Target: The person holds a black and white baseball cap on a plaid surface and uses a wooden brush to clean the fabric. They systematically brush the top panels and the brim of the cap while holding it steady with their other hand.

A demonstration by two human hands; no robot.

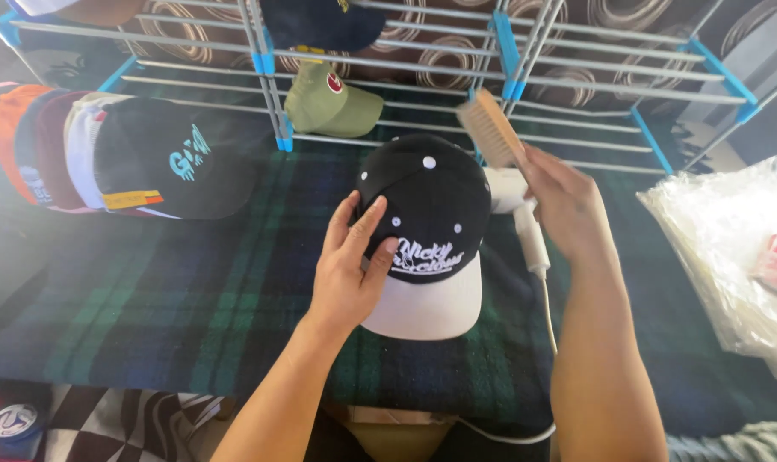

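A black baseball cap (431, 201) with a white brim and white stitched lettering sits in the middle of the head view, on a dark green and blue plaid cloth (192, 299). My left hand (350, 265) grips the cap's left side, fingers spread over the crown. My right hand (564, 201) holds a wooden brush (489, 127) by its handle, bristles raised just above and right of the cap's crown. Under my right hand lies a white handheld appliance (525, 227) with a white cord.
A row of stacked caps (106, 154) lies at the left. A metal rack with blue joints (508, 51) stands behind, holding an olive cap (328, 103) and a dark cap (320, 21). A clear plastic bag (730, 248) lies at the right.
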